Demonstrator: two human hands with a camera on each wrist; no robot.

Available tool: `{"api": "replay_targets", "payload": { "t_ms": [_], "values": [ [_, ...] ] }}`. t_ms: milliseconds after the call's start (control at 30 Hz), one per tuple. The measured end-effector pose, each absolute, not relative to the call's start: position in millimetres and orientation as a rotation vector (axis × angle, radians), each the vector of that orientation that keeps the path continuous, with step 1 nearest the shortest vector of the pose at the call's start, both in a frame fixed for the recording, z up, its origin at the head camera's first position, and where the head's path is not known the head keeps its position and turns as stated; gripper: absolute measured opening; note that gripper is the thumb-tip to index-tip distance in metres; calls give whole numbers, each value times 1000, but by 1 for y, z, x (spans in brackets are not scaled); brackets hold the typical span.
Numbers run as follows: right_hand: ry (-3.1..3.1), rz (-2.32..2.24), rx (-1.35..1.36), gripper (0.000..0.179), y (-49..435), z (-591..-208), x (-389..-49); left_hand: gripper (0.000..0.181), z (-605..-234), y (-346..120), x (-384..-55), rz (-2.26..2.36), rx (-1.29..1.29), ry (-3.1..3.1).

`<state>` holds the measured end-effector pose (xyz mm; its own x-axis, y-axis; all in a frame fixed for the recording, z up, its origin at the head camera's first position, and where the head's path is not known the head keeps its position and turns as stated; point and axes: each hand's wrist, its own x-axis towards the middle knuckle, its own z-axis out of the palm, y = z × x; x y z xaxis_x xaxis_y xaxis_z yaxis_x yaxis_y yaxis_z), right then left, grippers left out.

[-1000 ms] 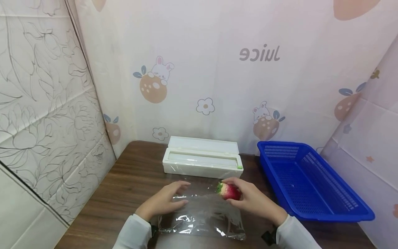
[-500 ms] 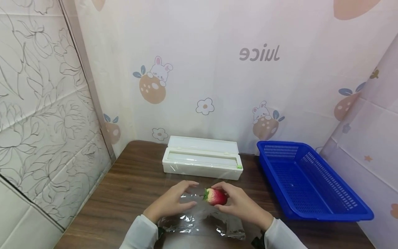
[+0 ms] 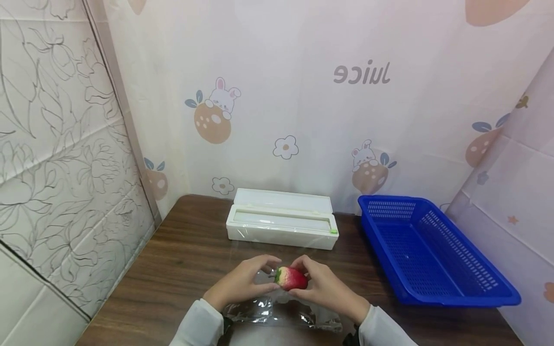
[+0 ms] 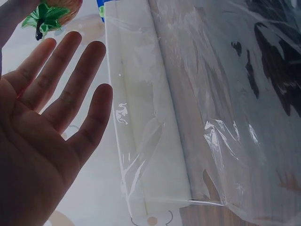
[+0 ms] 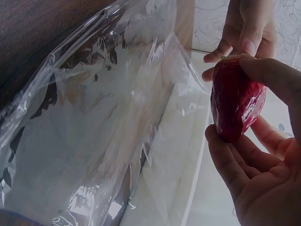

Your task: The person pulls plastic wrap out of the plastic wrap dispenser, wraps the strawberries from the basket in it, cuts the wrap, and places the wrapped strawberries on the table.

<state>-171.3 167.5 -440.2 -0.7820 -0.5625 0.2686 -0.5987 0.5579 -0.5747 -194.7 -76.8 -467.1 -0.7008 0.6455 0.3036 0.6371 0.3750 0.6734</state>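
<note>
one red strawberry (image 3: 293, 278) pinched in right hand (image 3: 324, 287) above clear film (image 5: 94, 136); left hand (image 3: 241, 284), fingers spread, near its green leaves (image 4: 44, 20), contact unclear.

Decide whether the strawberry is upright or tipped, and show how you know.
Tipped: the strawberry is held sideways, its leaves toward the left hand.

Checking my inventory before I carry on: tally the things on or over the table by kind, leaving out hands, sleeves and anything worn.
Strawberry: 1
Clear plastic film: 1
White box: 1
Blue basket: 1
Total: 4
</note>
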Motion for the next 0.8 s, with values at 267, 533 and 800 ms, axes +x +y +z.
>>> {"api": "replay_targets", "payload": {
  "t_ms": [267,533,800],
  "values": [
    [-2781,1082,986,46,164,-445,-170,49,-467,-79,-191,1205,1214,2612],
    [-2798,1117,1090,51,167,-454,-169,40,-473,-84,-192,1204,1165,2557],
    [-2802,1091,1108,52,165,-464,-170,41,-477,-85,-193,1142,1145,2564]
  ]
}}
